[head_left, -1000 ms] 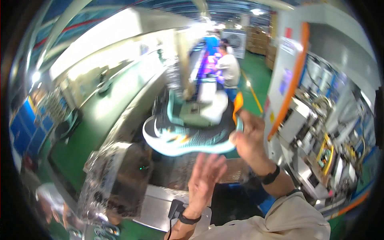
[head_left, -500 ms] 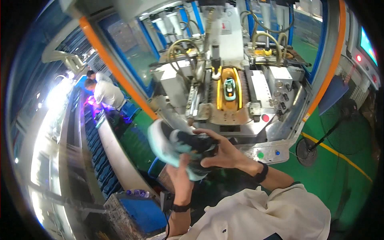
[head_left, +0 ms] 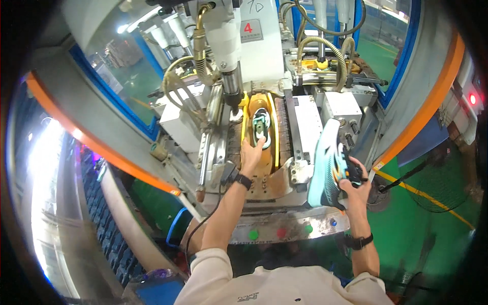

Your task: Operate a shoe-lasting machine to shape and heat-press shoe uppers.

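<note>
A black, white and mint sneaker [head_left: 261,122] sits in the brown cradle [head_left: 262,178] of a machine, between two yellow side strips. My left hand [head_left: 251,155] reaches in and closes on the near end of this sneaker, its thumb over the edge; the other fingers are partly hidden. Off to the right, my right hand [head_left: 357,189] grips a second sneaker [head_left: 325,168] by its dark upper. That one is tipped on its side, with its thick white-and-mint sole turned left. It is held in the air, in front of the machine's right side.
A metal cylinder [head_left: 232,84] hangs just left of the cradle. The front panel [head_left: 274,227] carries coloured buttons. Orange-edged frame posts [head_left: 109,147] flank the opening. A conveyor with dark blue pads [head_left: 109,234] runs at left; a fan [head_left: 432,178] stands at right.
My hands, together on one sneaker before, are now apart. The right hand has carried that sneaker rightward, while the left has gone to the sneaker in the machine. The view has shifted closer.
</note>
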Motion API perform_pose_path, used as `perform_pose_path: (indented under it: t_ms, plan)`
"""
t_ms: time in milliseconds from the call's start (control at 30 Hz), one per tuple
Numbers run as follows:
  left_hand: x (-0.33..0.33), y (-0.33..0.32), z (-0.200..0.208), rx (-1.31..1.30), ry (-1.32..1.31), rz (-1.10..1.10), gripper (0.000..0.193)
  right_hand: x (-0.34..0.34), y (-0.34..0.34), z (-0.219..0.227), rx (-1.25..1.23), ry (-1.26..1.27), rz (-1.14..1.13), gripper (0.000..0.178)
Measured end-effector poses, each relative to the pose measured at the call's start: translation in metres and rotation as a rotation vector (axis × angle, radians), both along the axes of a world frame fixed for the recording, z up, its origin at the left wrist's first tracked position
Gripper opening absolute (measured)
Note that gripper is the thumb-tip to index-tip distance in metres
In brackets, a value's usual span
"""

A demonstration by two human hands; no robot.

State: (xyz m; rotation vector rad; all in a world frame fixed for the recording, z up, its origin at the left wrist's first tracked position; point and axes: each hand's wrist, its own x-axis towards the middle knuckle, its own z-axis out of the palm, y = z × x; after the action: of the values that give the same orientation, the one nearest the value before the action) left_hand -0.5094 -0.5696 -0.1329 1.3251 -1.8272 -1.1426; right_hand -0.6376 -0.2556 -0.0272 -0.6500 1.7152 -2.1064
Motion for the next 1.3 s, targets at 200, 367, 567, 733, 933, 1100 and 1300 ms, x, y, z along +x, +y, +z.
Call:
perform_pose_path:
  t_ms: [200, 367, 567, 733, 933, 1100, 1300]
  plan:
    - [-0.070, -0.071, -0.050, -0.056, -0.300, -0.036, 0.089, -0.017, -0.002, 0.006, 0.137, 0.121, -0.212, 0.054]
    - [-0.043, -0.089, -0.058, -0.016, -0.161, 0.140, 0.046, -0.061, -0.079, 0.014, 0.233, 0.242, -0.146, 0.049]
    - [0.067, 0.019, 0.026, 0.845, 0.725, -0.054, 0.026, -0.131, -0.240, -0.005, 0.706, 0.501, 0.035, 0.061]
    - [0.208, 0.112, 0.084, 0.774, 0.674, 0.070, 0.042, -0.056, -0.374, -0.042, 1.062, 0.593, 0.326, 0.059]
    - [0.326, 0.211, 0.102, 0.494, 0.687, 0.486, 0.050, -0.006, -0.425, -0.141, 1.009, 0.816, 0.084, 0.050]
    - [0.349, 0.293, 0.083, 0.405, 0.744, 1.191, 0.045, -0.010, -0.408, -0.158, 0.889, 1.083, 0.220, 0.063]
    - [0.335, 0.354, 0.046, 0.503, 0.927, 1.084, 0.037, 0.188, -0.167, -0.116, 0.100, 0.924, 0.742, 0.019]
